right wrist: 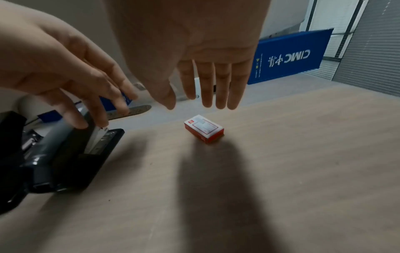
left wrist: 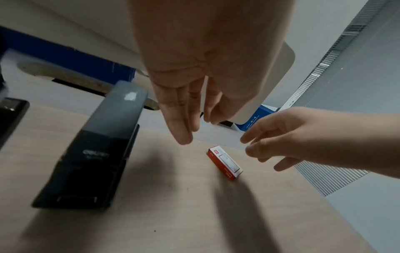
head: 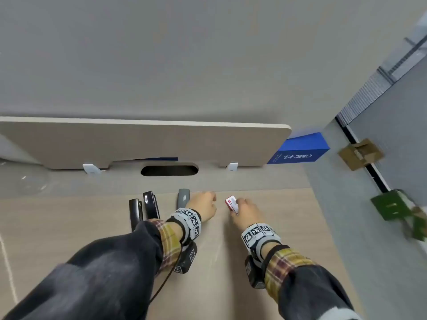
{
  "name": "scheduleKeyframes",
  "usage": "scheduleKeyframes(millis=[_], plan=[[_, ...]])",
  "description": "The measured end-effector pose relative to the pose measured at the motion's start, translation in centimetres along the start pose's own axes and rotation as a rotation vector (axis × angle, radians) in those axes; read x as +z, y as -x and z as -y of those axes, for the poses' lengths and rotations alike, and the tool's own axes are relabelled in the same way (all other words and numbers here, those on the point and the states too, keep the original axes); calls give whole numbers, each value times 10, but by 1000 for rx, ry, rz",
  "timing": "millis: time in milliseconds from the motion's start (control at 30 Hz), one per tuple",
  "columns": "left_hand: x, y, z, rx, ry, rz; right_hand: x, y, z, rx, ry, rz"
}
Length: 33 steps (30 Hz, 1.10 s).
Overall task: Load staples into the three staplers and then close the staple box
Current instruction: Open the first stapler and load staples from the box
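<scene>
Fingers (right wrist: pixel 207 89) of my right hand (right wrist: pixel 194 42) hang straight and slightly spread above the staple box (right wrist: pixel 204 130), not touching it. My left hand (left wrist: pixel 194 68) has loose, straight fingers beside the grey stapler (left wrist: pixel 95 149) at its 9 o'clock. I see the closed box flat on the worktop (head: pixel 69 215), two black staplers (head: pixel 143 209) at 9 o'clock.

Dim, soft shadows, motion blur, fisheye edges.
</scene>
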State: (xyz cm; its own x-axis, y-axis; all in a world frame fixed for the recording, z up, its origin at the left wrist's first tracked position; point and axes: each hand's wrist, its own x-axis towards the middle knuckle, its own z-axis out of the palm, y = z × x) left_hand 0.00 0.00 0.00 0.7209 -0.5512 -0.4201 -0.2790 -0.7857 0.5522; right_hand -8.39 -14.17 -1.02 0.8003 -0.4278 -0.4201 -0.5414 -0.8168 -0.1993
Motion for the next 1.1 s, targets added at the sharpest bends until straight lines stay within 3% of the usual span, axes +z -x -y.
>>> scheduleKeyframes(millis=[200, 467, 633, 967, 1100], plan=[[18, -18, 15, -72, 78, 32, 32, -28, -8, 133, -14, -32], [38, -22, 25, -36, 68, 58, 62, -24, -22, -142, -31, -7], [56, -13, 21, 7, -43, 181, 67, -8, -31, -141, -176, -59], [97, -13, 36, 102, 35, -51, 91, -10, -39, 72, -620, -135], [101, -18, 41, 119, 107, -83, 104, -11, -38, 94, -665, -168]])
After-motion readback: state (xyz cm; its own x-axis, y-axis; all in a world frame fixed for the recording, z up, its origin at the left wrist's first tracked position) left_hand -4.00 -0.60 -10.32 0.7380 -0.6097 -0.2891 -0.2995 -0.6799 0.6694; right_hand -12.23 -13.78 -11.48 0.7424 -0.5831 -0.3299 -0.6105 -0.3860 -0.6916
